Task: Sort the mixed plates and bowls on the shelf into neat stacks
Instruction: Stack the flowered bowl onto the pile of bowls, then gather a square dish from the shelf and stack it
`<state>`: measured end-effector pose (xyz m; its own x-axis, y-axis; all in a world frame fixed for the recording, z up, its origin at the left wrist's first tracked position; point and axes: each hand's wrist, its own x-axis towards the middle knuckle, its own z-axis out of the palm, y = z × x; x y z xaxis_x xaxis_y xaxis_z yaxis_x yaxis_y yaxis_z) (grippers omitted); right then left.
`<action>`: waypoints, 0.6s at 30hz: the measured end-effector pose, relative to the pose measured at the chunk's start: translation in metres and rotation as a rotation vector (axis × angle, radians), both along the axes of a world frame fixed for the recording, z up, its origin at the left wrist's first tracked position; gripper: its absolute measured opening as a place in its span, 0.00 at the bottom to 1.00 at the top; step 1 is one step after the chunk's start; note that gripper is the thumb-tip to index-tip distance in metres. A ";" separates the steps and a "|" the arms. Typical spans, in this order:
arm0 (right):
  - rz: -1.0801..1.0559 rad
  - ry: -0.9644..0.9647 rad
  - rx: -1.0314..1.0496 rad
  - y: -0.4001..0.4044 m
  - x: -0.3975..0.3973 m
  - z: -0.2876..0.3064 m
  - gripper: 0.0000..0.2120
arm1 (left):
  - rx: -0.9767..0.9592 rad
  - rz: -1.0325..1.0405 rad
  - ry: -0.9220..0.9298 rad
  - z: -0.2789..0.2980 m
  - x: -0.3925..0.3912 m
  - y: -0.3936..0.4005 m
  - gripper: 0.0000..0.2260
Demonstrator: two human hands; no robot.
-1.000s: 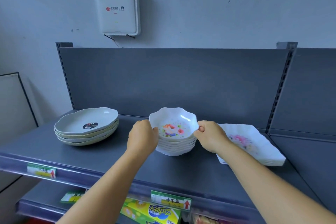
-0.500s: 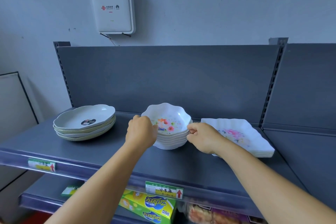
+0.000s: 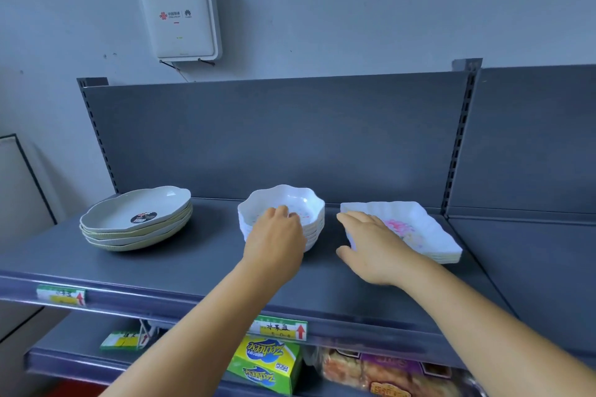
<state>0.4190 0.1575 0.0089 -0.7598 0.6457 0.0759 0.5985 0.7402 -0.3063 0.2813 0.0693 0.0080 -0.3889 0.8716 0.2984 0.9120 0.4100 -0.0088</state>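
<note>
A dark grey metal shelf [image 3: 180,271] stood against a pale wall, with a white router box [image 3: 179,14] mounted above its back panel. Three stacks sat along the shelf, well apart from one another. At the left was a stack of round plates [image 3: 137,217], cream and pale grey, the top one carrying a dark sticker. In the middle stood a stack of scalloped white bowls [image 3: 292,203] with a floral print inside. At the right lay a stack of square white plates [image 3: 419,232] with a pink flower design.

The left hand [image 3: 274,235] lay over the near rim of the bowl stack, its fingers bent down into the top bowl and touching its inside; whether they gripped the rim could not be told. The right hand [image 3: 371,242] was spread open, fingers fairly straight, resting against the left edge of the square plates with the thumb low near the shelf, gripping nothing.

Price labels [image 3: 280,329] were clipped to the shelf's front edge. On the shelf below sat a yellow-green box [image 3: 264,364] and a packet in purple wrapping [image 3: 387,371].
</note>
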 end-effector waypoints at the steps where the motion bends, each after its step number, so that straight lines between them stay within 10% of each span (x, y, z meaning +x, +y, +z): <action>1: -0.009 -0.012 0.015 0.002 0.008 -0.002 0.19 | -0.018 -0.040 0.022 -0.002 0.010 0.004 0.13; 18: -0.322 -0.141 0.123 0.040 0.262 -0.026 0.34 | -0.117 -0.443 -0.027 -0.017 0.237 0.080 0.23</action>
